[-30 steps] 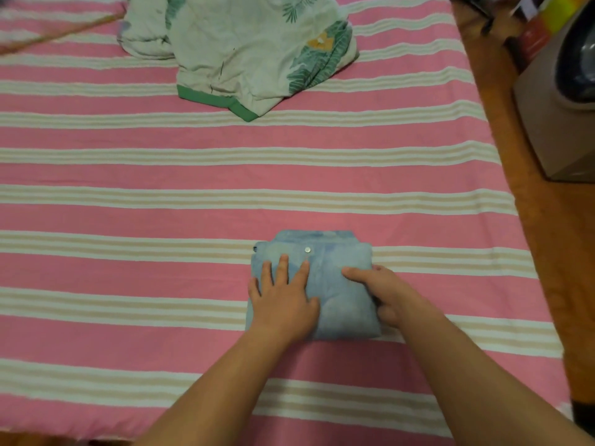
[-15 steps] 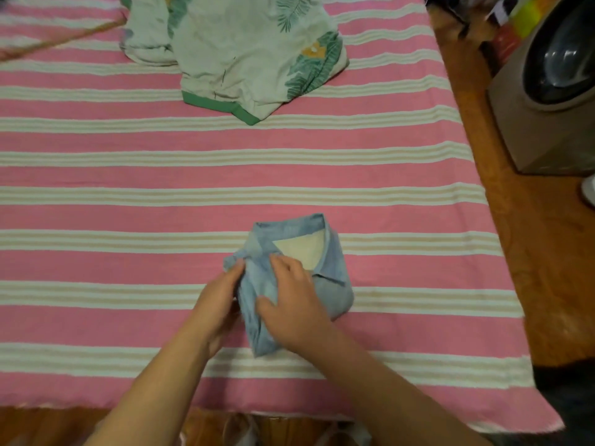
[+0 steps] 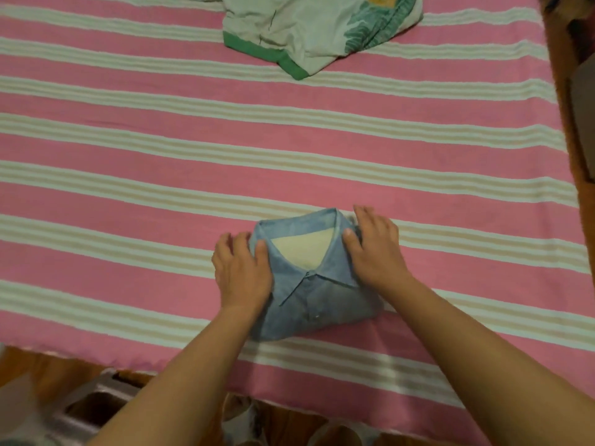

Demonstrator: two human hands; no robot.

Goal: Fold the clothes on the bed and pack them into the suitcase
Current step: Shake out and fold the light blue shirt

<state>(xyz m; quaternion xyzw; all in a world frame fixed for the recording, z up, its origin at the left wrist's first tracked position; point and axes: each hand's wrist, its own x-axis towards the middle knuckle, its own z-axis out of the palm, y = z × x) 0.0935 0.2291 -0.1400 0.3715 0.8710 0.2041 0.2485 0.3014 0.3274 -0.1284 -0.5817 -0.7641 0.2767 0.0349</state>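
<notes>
A folded blue denim shirt [image 3: 317, 296] lies collar-up near the front edge of the pink striped bed [image 3: 161, 175]. My left hand [image 3: 240, 273] holds its left side, thumb on the collar and fingers curved along the edge. My right hand [image 3: 375, 251] holds the right side the same way, thumb on the collar and fingers reaching past the far corner. A crumpled white garment with green leaf print and green trim [image 3: 306, 30] lies at the far side of the bed. No suitcase is clearly recognisable.
A blurred grey object with dark openings [image 3: 87, 403] sits on the wooden floor below the bed's front edge at lower left. Wooden floor and a brown box-like object [image 3: 584, 123] lie past the bed's right edge.
The shirt was turned over from its back side to collar-up. My hands moved from pressing on top of it to flanking its two sides. The camera has shifted.
</notes>
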